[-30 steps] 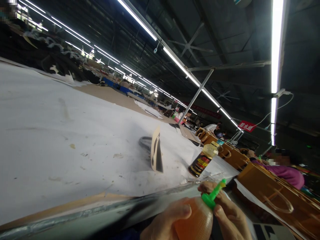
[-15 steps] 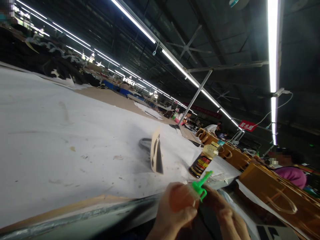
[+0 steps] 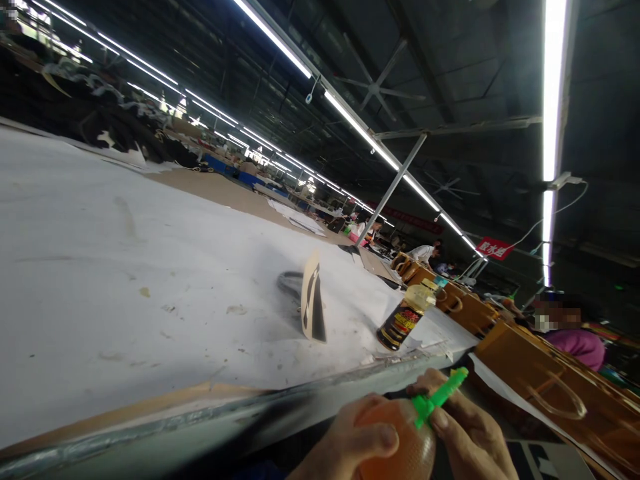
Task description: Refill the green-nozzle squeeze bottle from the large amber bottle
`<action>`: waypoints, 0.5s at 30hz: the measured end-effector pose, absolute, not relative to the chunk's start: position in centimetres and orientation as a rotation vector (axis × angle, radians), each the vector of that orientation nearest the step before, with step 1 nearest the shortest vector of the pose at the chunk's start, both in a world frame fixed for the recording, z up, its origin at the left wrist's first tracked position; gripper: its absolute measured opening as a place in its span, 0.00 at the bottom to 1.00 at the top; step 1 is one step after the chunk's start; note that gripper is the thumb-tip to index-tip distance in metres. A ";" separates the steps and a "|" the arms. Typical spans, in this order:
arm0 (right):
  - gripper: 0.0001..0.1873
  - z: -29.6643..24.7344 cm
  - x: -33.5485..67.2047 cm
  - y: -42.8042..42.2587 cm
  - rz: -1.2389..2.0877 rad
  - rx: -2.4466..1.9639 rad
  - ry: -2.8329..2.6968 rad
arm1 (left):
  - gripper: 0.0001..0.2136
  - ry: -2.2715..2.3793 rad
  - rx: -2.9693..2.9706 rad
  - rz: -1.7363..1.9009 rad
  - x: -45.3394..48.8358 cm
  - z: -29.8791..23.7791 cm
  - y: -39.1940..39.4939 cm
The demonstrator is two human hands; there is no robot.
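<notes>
An orange translucent squeeze bottle (image 3: 400, 433) with a green nozzle (image 3: 441, 398) is held low, just off the table's front edge. My left hand (image 3: 345, 440) wraps round its body, the thumb lying across the front. The fingers of my right hand (image 3: 473, 430) are closed at the base of the nozzle, which points up and right. On the table behind stands a dark-labelled bottle (image 3: 404, 320) of clear plastic with a yellowish cap. Left of it, a curved cream and black piece (image 3: 313, 303) stands on edge beside a dark loop (image 3: 289, 283).
The white-covered table (image 3: 100, 287) bears stains and dried spots; its worn edge runs along the front. Brown boxes with clear handles (image 3: 550, 380) line the right. A person in purple (image 3: 575, 347) sits beyond them. Dark material (image 3: 75, 120) is heaped at the far left.
Both hands and the squeeze bottle have moved down and right. My right fingers now close at the nozzle's base, and the nozzle leans further right.
</notes>
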State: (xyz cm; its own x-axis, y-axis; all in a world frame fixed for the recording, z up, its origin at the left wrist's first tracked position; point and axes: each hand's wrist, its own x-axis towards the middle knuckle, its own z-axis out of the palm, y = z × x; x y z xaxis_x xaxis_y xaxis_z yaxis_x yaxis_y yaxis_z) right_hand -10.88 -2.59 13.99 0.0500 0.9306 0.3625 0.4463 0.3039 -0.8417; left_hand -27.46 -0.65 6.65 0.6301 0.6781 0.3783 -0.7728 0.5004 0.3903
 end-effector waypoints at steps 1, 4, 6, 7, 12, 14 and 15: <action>0.20 14.0 -11.0 -2.4 0.632 -1.311 -1.568 | 0.22 -0.141 0.573 0.948 -27.0 6.5 -0.7; 0.24 14.0 -12.7 -2.0 0.636 -1.379 -1.522 | 0.25 0.092 0.709 1.282 -25.4 5.7 -0.7; 0.26 13.6 -14.1 -2.0 0.483 -1.475 -1.446 | 0.26 0.258 0.811 1.488 -24.8 5.2 -0.5; 0.27 13.4 -14.6 -1.9 0.410 -1.507 -1.408 | 0.26 0.318 0.841 1.544 -24.7 5.0 -0.4; 0.26 12.2 -13.0 -1.7 0.538 -1.245 -1.467 | 0.24 0.248 0.820 1.414 -26.4 5.6 0.3; 0.28 12.1 -11.6 -1.7 0.626 -1.124 -1.486 | 0.24 0.147 0.755 1.226 -27.2 6.0 0.4; 0.30 12.3 -11.2 -1.9 0.651 -1.116 -1.482 | 0.24 0.081 0.708 1.115 -27.5 6.1 0.4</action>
